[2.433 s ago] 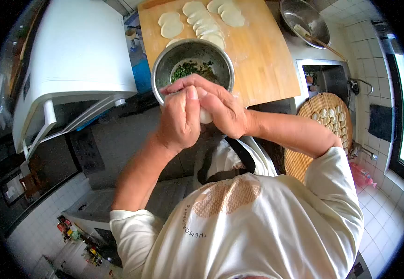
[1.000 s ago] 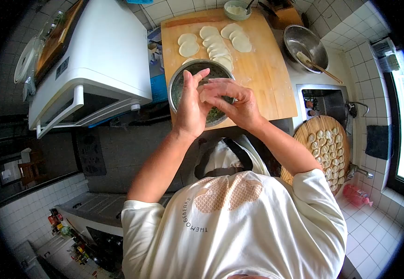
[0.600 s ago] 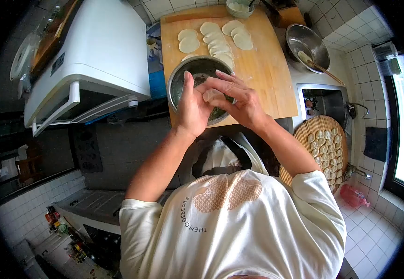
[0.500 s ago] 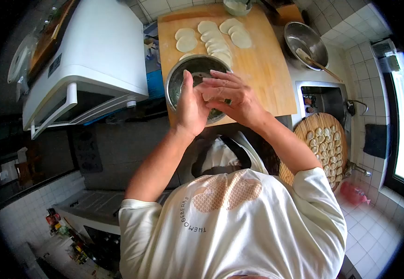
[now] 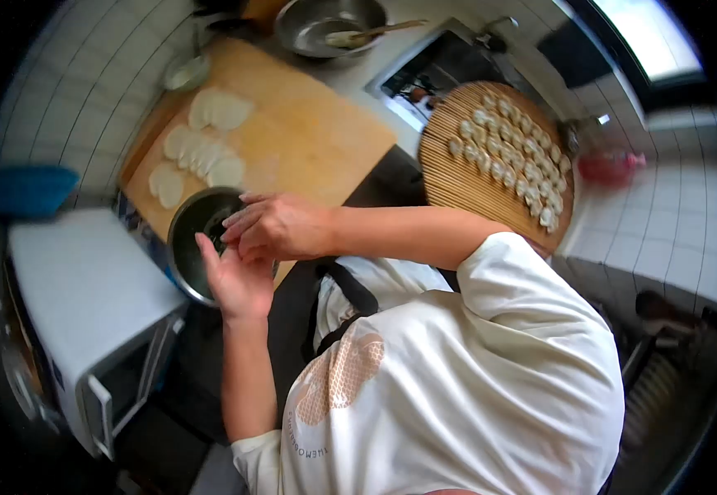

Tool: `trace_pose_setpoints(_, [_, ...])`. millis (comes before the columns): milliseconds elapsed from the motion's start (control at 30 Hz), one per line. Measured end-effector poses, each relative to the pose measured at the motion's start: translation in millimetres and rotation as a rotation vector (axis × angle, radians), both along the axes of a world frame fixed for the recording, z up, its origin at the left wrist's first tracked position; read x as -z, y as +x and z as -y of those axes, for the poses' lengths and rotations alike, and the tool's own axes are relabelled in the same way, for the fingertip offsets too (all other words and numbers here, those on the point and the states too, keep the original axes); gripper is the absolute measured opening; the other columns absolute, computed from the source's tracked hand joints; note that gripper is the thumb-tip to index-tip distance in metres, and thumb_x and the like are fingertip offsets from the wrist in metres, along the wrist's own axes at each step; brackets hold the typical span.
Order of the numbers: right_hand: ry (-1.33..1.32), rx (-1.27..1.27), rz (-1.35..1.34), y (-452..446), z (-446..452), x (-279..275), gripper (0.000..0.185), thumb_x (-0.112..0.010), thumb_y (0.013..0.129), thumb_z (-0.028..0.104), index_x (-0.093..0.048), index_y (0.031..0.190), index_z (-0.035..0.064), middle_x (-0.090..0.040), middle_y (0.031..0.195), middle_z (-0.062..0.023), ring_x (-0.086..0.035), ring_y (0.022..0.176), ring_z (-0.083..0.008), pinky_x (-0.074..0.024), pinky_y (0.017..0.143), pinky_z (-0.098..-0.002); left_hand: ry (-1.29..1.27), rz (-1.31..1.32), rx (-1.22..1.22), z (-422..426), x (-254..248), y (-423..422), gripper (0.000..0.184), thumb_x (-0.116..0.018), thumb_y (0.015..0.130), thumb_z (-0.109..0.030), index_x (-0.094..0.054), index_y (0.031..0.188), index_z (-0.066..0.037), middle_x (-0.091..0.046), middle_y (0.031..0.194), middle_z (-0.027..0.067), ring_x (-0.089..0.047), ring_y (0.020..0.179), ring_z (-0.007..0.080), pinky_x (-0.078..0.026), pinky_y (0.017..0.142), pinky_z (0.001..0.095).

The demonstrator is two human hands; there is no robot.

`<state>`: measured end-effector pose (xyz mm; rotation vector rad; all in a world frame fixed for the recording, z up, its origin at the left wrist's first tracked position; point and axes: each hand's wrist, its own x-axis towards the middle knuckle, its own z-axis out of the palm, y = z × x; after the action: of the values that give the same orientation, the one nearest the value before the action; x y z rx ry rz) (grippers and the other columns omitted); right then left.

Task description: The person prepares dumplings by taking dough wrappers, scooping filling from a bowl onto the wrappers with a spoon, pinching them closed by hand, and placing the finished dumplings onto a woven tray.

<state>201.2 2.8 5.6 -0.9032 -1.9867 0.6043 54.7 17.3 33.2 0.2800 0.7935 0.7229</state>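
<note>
Over the near side of a metal bowl [image 5: 187, 243], my two hands meet. My left hand [image 5: 243, 282] is cupped with its thumb raised. The bent fingers of my right hand [image 5: 280, 227] close over the left fingers from the other side. Whatever lies between them is hidden by the hands and blurred. Dark green contents show inside the bowl. Just beyond it, round white dough wrappers [image 5: 202, 153] lie in overlapping rows on a wooden board [image 5: 309, 124].
Right of the board, a round slatted tray [image 5: 449, 186] carries rows of dumplings [image 5: 511, 157]. A steel basin [image 5: 313, 29] with a wooden-handled spatula stands behind, beside a sink [image 5: 424, 74]. A small bowl [image 5: 187, 73] is at the board's far corner; a white appliance [image 5: 86, 280] stands left.
My view has swung to the right, so the board and bowl now appear further left and the dumpling tray shows fully. My hands remain together at the bowl.
</note>
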Motion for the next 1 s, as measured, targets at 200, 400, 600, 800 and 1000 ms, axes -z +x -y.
trace_pose_setpoints(200, [-0.113,0.33,-0.221,37,44,-1,0.021,-0.067,0.073,0.02,-0.066,0.091,0.01,-0.061,0.107,-0.0072,-0.052,0.11,-0.0254,-0.0399,0.093,-0.0393,0.001,0.349,0.359,-10,11,29,0.071,-0.036,0.088,-0.057,-0.041,0.122,0.005,-0.053,0.111,0.0122,-0.05,0.101,0.0219,-0.038,0.09,0.0311])
trace_pose_setpoints(400, [-0.043,0.721,-0.516,78,107,14,0.013,-0.069,0.072,0.009,-0.068,0.083,0.0018,-0.067,0.088,-0.008,-0.062,0.091,-0.0205,-0.0488,0.081,-0.0305,0.03,0.093,0.497,24,3,113,0.065,-0.033,0.09,-0.053,-0.038,0.122,0.004,-0.049,0.115,0.0138,-0.047,0.109,0.022,-0.037,0.095,0.0313])
trace_pose_setpoints(600, [-0.468,1.037,-1.219,132,194,66,0.017,-0.062,0.082,0.012,-0.065,0.092,-0.0014,-0.066,0.087,-0.0067,-0.062,0.078,-0.0116,-0.0501,0.07,-0.0231,0.09,-0.087,0.762,41,19,146,0.057,-0.033,0.093,-0.047,-0.038,0.125,0.0,-0.048,0.119,0.0177,-0.046,0.112,0.0256,-0.037,0.097,0.0338])
trace_pose_setpoints(800, [-0.483,1.43,-1.359,165,252,135,0.02,-0.064,0.081,0.017,-0.065,0.092,-0.0003,-0.066,0.084,-0.0051,-0.062,0.072,-0.0112,-0.0502,0.064,-0.0234,0.179,-0.106,0.789,27,27,135,0.046,-0.035,0.095,-0.037,-0.043,0.122,-0.001,-0.05,0.118,0.0154,-0.047,0.112,0.0227,-0.037,0.097,0.0327])
trace_pose_setpoints(1000, [-0.506,1.662,-0.958,184,205,162,0.018,-0.07,0.075,0.02,-0.068,0.082,0.0036,-0.067,0.073,-0.005,-0.062,0.066,-0.0105,-0.0485,0.061,-0.0254,0.216,-0.178,0.724,22,29,125,0.038,-0.037,0.095,-0.029,-0.046,0.121,-0.002,-0.052,0.115,0.012,-0.048,0.108,0.0202,-0.037,0.094,0.0312])
